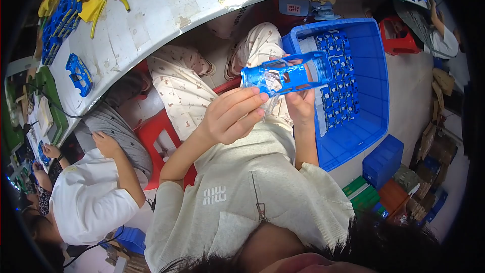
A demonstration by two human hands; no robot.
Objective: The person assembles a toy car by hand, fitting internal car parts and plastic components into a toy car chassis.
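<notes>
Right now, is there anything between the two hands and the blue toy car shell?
No. Both the left hand and the right hand already hold the blue car shell directly; nothing visible lies between them.

Lighting was bright and even, diffuse from overhead, colours well saturated. Shadows were soft: a dim band ran under the near edge of the white table [166, 5], darker toward the stools. Slight glare sat on the clear blue plastic car shell [285, 73] and the wall of the blue crate [379, 86]. Fisheye warp was heavy, the table edge bowed into an arc, and black vignette filled all corners. Centre was sharp; the hair at the bottom edge and the far left rim were blurred.
</notes>
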